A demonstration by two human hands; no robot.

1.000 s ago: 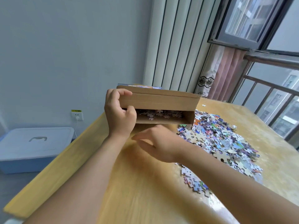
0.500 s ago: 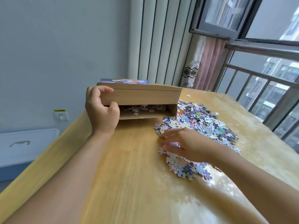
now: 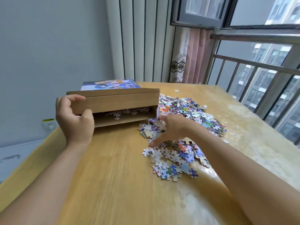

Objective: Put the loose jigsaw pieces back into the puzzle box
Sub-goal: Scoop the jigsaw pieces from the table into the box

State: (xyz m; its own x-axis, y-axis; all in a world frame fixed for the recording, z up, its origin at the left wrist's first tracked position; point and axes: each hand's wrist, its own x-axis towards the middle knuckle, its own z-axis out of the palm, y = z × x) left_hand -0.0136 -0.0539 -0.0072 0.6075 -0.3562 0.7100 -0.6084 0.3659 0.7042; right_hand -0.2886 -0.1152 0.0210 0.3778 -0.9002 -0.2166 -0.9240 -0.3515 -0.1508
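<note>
The left hand (image 3: pixel 75 120) grips the near-left corner of the box (image 3: pixel 116 101), fingers curled over the raised flap and thumb under it, holding the mouth agape toward the viewer. A few pieces lie inside on the box floor. The right hand (image 3: pixel 172 129) lies flat on the near-left edge of the pieces (image 3: pixel 181 130), fingers straight and spread, grasping nothing, just right of the box mouth. The heap spreads right and near across the table (image 3: pixel 113 184), touching the box's right end. One stray piece (image 3: pixel 176 90) sits apart at the far side. Left of the table, a lidded bin (image 3: pixel 14 158) and a wall socket (image 3: pixel 49 124).
</note>
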